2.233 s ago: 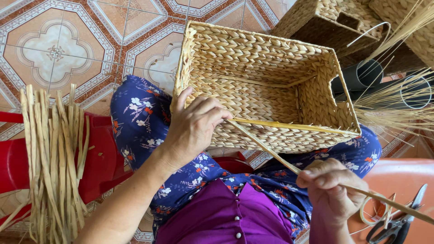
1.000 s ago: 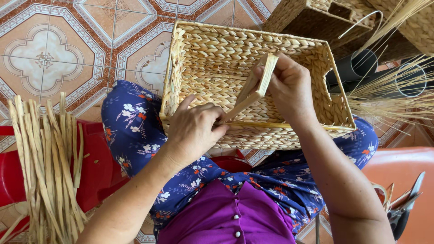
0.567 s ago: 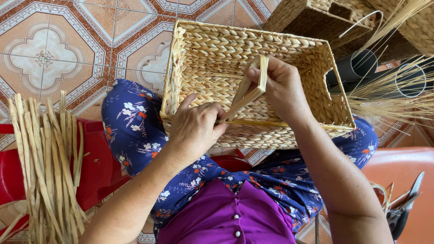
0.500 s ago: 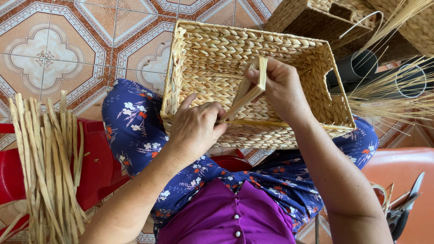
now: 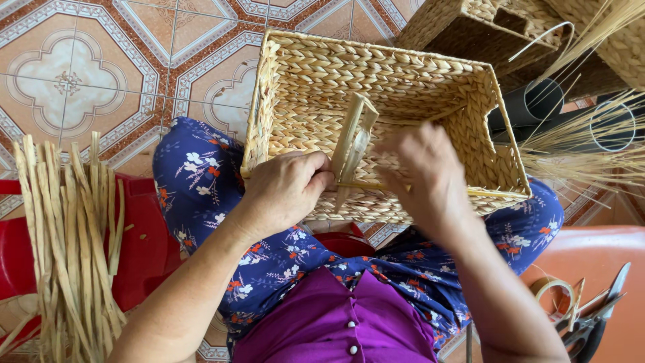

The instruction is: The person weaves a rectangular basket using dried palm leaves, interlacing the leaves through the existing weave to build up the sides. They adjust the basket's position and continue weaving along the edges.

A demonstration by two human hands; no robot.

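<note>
A rectangular woven straw basket point(image 5: 416, 74) rests on my lap, its open side up. My left hand point(image 5: 285, 188) pinches a flat dried straw strand point(image 5: 353, 138) at the basket's near rim. The strand is folded over and stands up from the rim. My right hand point(image 5: 423, 171) hovers blurred just to the right of the strand, over the near rim, fingers loosely spread and holding nothing that I can see.
A bundle of dried straw strands point(image 5: 64, 228) lies on a red plastic stool point(image 5: 144, 249) at my left. Scissors point(image 5: 598, 316) and a tape roll point(image 5: 554, 292) lie on an orange stool at right. More woven baskets point(image 5: 484, 27), dark tubes point(image 5: 537, 101) and loose thin straws point(image 5: 591, 134) stand behind.
My right hand brought the strand up from my lap to the basket rim, folded it over, then let go and shifted right. My left hand stayed pinching at the rim.
</note>
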